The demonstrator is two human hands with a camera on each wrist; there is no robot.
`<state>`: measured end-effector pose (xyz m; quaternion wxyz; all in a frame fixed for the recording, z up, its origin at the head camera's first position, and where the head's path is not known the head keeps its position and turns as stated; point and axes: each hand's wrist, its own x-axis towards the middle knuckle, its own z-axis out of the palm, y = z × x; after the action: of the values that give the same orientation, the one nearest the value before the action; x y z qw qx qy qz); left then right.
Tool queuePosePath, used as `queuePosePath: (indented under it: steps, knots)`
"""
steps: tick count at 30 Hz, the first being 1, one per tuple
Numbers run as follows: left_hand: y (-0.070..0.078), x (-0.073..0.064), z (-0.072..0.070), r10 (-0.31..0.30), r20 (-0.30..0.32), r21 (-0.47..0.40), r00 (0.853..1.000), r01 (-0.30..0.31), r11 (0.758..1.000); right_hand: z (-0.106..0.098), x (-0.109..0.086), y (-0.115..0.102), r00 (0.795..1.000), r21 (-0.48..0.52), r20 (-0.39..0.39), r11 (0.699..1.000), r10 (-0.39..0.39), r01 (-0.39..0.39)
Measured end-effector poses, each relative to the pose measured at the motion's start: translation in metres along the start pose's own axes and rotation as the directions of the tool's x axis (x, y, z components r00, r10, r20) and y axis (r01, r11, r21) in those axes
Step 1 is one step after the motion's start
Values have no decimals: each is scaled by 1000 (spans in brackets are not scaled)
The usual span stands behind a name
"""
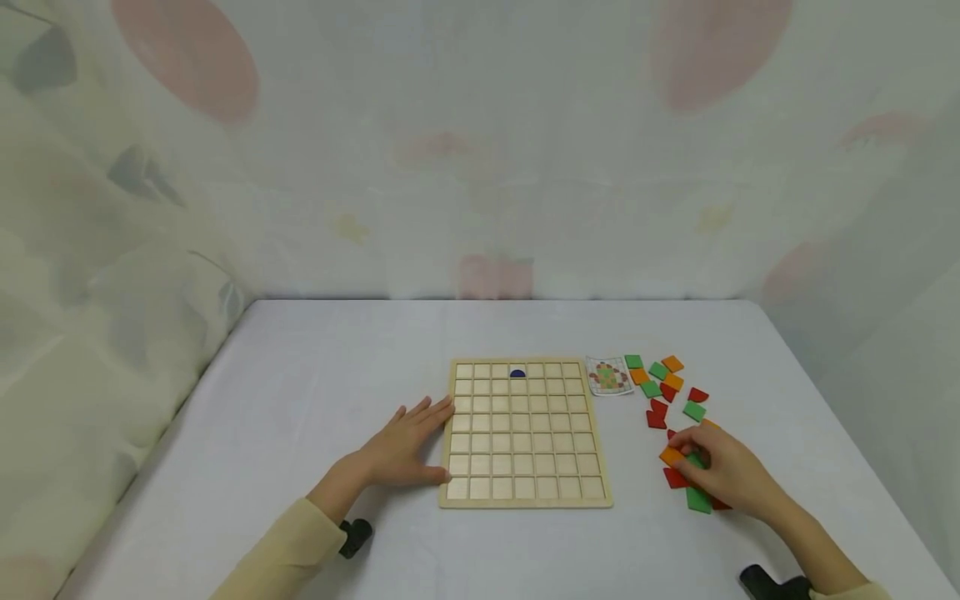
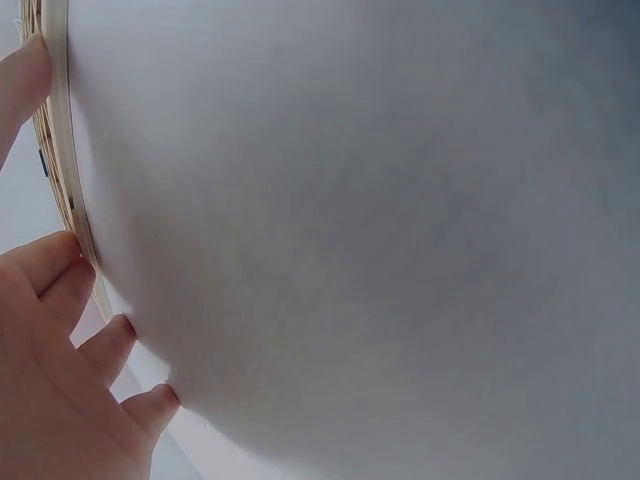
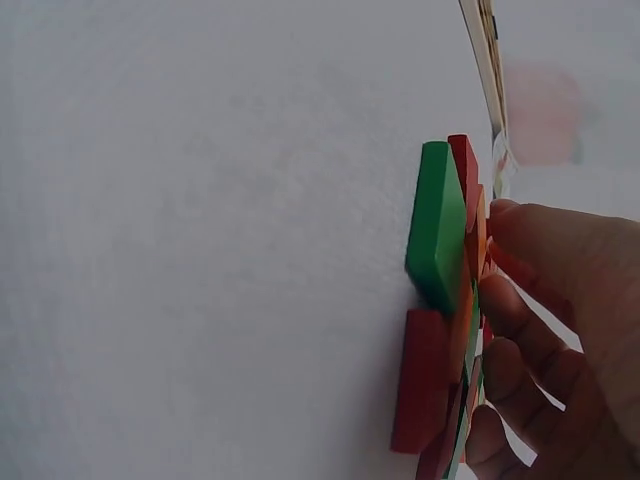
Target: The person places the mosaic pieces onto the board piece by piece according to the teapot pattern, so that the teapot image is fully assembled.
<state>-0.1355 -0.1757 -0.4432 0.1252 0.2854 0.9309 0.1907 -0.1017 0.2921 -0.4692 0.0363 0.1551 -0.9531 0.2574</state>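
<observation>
A light wooden board (image 1: 525, 503) with a grid of square recesses lies flat on the table; a dark blue half-round piece (image 1: 517, 374) sits in its top row. My left hand (image 1: 405, 446) rests at the board's left side, fingers spread, fingertips and thumb touching the rim (image 2: 62, 130). To the right of the board, my right hand (image 1: 723, 471) pinches an orange square tile (image 1: 671, 457) between thumb and fingers, over the near end of the loose tiles. Below that hand lie a green tile (image 3: 436, 225) and a red tile (image 3: 420, 380); the palm side is partly hidden.
A small printed card (image 1: 609, 377) with a coloured pattern lies against the board's upper right corner. Loose green, orange and red tiles, among them a green one (image 1: 694, 411) and a red quarter-round (image 1: 698, 394), spread to its right. White cloth covers the table (image 1: 337, 358).
</observation>
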Motion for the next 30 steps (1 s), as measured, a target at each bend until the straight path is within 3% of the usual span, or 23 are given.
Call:
queuePosePath:
  steps: [11,18,30]
  knots:
    - [-2,1,2,-11,-3,14,1000,11,1000,1,2,-6,998,-54,19,997,60,-59]
    - [-2,1,3,-23,0,20,1000,23,1000,2,3,-7,999,-46,5,998,39,-39]
    - [1,0,1,-18,3,0,1000,18,1000,4,10,-9,1000,-132,5,991,-3,3]
